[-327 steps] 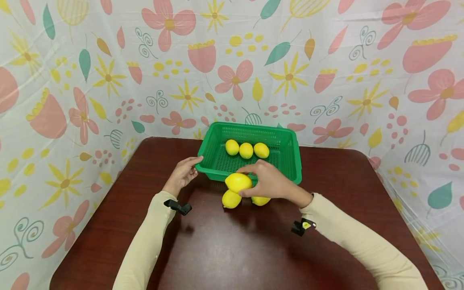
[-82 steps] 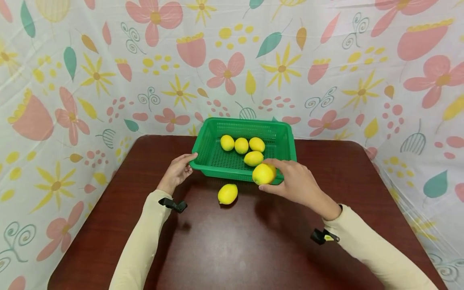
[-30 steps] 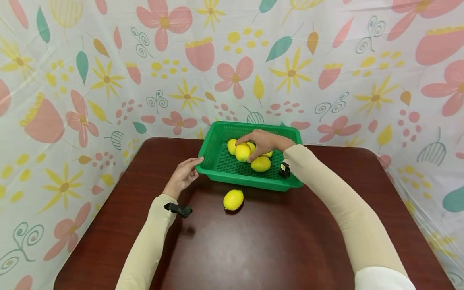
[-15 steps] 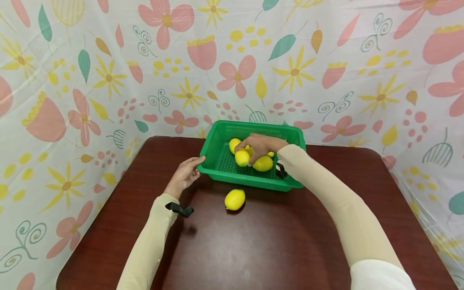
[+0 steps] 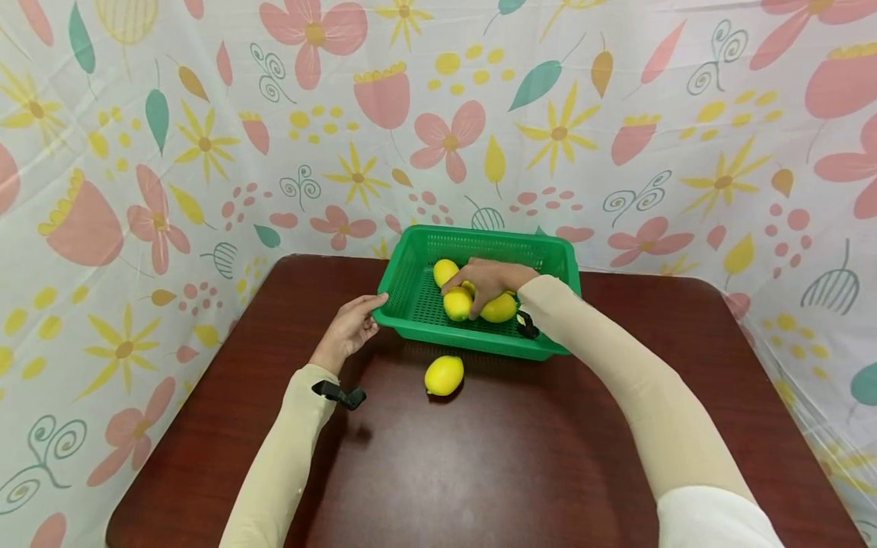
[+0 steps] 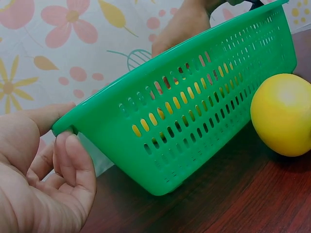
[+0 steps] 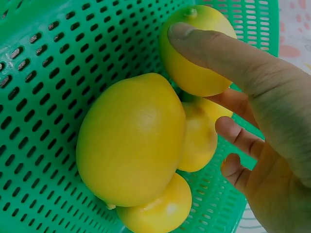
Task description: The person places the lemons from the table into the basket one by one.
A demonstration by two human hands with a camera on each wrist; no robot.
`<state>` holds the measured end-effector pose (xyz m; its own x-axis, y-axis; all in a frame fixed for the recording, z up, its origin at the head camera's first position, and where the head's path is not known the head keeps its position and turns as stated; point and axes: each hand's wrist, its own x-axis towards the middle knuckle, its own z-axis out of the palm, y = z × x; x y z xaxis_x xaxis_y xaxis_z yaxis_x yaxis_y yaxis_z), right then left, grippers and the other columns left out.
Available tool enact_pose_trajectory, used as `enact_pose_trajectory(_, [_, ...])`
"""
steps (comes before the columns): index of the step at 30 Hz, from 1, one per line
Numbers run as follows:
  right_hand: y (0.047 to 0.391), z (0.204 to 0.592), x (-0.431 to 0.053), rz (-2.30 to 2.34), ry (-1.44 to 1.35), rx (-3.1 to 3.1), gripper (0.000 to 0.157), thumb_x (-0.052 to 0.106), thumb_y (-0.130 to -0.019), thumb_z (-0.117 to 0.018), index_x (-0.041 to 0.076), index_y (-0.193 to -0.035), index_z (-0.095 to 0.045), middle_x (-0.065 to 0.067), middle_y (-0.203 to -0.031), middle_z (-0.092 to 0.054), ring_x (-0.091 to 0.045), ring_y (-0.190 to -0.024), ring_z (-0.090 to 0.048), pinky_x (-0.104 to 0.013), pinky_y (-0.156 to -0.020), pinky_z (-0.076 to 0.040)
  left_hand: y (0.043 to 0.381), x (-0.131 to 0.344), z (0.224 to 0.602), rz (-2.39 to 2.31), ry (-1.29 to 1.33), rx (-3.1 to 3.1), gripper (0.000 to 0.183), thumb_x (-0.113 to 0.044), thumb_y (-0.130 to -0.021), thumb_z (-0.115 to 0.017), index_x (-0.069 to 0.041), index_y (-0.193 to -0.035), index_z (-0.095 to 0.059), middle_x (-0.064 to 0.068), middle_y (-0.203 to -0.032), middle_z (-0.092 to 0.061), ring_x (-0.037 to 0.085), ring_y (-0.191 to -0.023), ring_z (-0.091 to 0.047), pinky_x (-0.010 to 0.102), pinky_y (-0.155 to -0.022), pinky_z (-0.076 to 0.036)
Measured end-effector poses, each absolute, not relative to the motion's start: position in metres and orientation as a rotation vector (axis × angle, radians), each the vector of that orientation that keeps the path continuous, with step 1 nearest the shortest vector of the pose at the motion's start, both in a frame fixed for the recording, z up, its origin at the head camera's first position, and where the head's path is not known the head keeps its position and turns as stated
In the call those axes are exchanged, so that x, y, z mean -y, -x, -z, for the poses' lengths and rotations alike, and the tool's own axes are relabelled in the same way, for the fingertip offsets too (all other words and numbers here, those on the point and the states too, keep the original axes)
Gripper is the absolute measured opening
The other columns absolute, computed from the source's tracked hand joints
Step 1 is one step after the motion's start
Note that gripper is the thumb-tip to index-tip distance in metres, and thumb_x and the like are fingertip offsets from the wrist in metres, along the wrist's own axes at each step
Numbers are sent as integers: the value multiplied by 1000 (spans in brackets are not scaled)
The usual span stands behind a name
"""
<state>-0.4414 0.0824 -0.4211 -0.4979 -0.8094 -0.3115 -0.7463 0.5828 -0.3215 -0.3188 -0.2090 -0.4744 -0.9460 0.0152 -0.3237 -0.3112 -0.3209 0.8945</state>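
Observation:
A green perforated basket (image 5: pixel 473 344) stands at the far middle of the dark red table (image 5: pixel 479 472). My right hand (image 5: pixel 489 278) reaches into it over several yellow lemons. One lemon (image 5: pixel 457 304) lies on the basket floor just under the fingertips. In the right wrist view this big lemon (image 7: pixel 131 141) rests on the basket (image 7: pixel 48 63) mesh. My right hand (image 7: pixel 228 82) is loose, its thumb lying on a farther lemon (image 7: pixel 194 63). My left hand (image 5: pixel 351 327) pinches the basket's near left corner (image 6: pixel 194 111), thumb on the rim, fingers (image 6: pixel 73 155) under it.
One lemon (image 5: pixel 444 375) lies on the table in front of the basket, also large in the left wrist view as a lemon (image 6: pixel 282 114) beside the basket wall. A flowered cloth (image 5: pixel 205 152) hangs close around the back and sides of the table.
My right hand carried a lemon into the basket, lowered it onto the floor beside the others, and its fingers have loosened. The left hand has stayed on the basket corner.

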Motion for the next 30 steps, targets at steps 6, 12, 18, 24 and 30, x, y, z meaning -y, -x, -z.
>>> enact_pose_trajectory(6, [439, 427, -79, 153, 1208, -2381, 68, 28, -84, -87, 30, -146, -58, -3, -142, -55, -29, -118, -41, -48, -93, -46, 318, 209, 475, -2355, 357, -1700, 10, -23, -99, -71, -13, -98, -68, -4, -73, -58, 7, -56, -46, 19, -56, -43])
enact_pose_trajectory(12, [441, 429, -77, 128, 1202, -2393, 72, 29, -83, -88, 32, -147, -56, -4, -146, -52, -30, -122, -41, -49, -94, -47, 318, 210, 474, -2344, 358, -1724, 11, -24, -99, -71, -14, -96, -68, -4, -73, -54, 7, -56, -44, 19, -57, -44])
enact_pose_trajectory(18, [443, 413, -86, 171, 1191, -2374, 80, 28, -83, -89, 32, -152, -50, -5, -155, -45, -33, -135, -36, -51, -101, -46, 319, 210, 473, -2344, 370, -1728, 10, -23, -100, -71, -15, -95, -68, -4, -73, -48, 7, -56, -42, 19, -57, -44])
enact_pose_trajectory(24, [432, 384, -98, 306, 1319, -2393, 69, 23, -89, -83, 16, -150, -53, -9, -151, -53, -37, -138, -44, -55, -106, -45, 318, 210, 471, -2338, 376, -1746, 10, -25, -98, -72, -16, -97, -68, -5, -70, -46, 7, -55, -43, 19, -57, -44])
enact_pose_trajectory(30, [400, 359, -107, 447, 1349, -2625, 50, 32, -96, -74, 14, -141, -62, -10, -135, -66, -29, -110, -66, -48, -94, -53, 318, 210, 472, -2339, 376, -1728, 12, -25, -98, -73, -14, -99, -68, -5, -70, -48, 7, -55, -44, 19, -57, -44])
